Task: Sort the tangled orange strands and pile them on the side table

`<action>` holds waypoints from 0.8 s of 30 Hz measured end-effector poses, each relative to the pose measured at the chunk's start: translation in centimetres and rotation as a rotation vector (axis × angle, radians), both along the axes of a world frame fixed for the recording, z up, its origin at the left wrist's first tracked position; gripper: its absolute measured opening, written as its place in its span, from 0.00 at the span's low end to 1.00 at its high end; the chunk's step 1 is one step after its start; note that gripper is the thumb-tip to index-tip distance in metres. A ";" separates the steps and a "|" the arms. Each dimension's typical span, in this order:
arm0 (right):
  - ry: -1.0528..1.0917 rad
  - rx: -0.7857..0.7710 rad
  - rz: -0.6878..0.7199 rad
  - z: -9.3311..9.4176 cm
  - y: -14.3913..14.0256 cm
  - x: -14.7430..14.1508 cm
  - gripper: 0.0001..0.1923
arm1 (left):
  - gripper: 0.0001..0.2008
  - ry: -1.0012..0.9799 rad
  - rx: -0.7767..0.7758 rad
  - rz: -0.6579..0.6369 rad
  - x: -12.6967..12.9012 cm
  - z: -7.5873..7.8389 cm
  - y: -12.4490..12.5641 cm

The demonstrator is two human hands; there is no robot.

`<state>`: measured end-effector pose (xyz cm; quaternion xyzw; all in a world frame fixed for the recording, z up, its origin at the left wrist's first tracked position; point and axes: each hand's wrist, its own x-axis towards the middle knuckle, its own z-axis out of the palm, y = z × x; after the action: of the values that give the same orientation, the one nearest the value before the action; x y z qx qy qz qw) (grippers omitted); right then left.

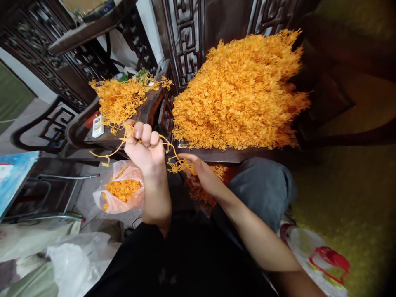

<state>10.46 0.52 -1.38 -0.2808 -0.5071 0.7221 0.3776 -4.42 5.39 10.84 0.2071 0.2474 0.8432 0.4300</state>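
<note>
My left hand [145, 144] is raised in a fist around thin orange plastic-looking stems, whose ends stick out on both sides. One thin orange stem [107, 156] trails to the left of the fist. My right hand [198, 171] is lower and to the right, its fingers curled around an orange sprig [179, 166] with small branching tips. A strand runs between the two hands. Beyond them rises a big heap of orange branching sprigs [241, 95] on a dark wooden bench. A smaller orange pile [120, 99] lies on a side table at the left.
A pinkish plastic bag [102, 198] with orange pieces stands on the floor at left. A small white box [97, 127] lies on the side table. Carved dark wooden furniture [185, 41] backs the scene. A white bucket with a red handle [331, 258] is at lower right.
</note>
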 end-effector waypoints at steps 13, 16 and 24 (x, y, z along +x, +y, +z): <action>-0.042 0.071 0.051 0.4 -5.4 3.3 0.20 | 0.17 0.092 -0.006 0.254 -4.1 0.3 3.3; 0.115 -0.064 0.006 0.4 -4.8 3.0 0.17 | 0.16 0.101 0.056 0.173 -3.0 1.0 2.8; 0.251 -0.257 0.038 3.9 -0.3 -0.9 0.25 | 0.16 0.169 0.059 0.164 1.7 0.2 -0.2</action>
<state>9.54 0.17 2.53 -0.2245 -0.3649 0.8174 0.3852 -2.77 5.20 11.07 0.2690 0.2740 0.8621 0.3307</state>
